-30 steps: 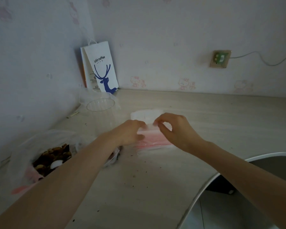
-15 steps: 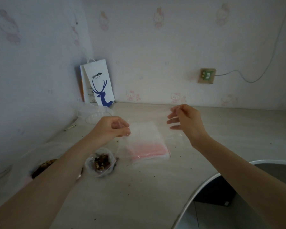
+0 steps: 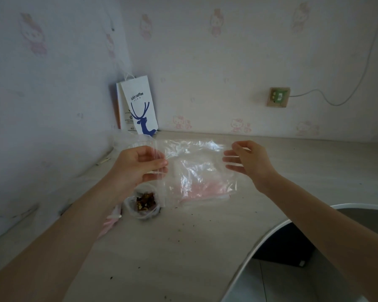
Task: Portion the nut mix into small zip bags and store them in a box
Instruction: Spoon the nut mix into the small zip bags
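Bench (image 3: 205,247), left to right: small bag of nut mix (image 3: 145,202) resting near the left wall; left hand (image 3: 138,167) pinching one edge of a clear zip bag (image 3: 194,168); bag stretched above the bench; right hand (image 3: 247,162) pinching the opposite edge.

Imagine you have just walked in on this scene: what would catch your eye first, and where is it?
First, the clear zip bag stretched in mid-air between the left hand and the right hand, above the counter. Next, the white paper bag with a blue deer standing in the back corner, and the small bag of nut mix below the left hand.
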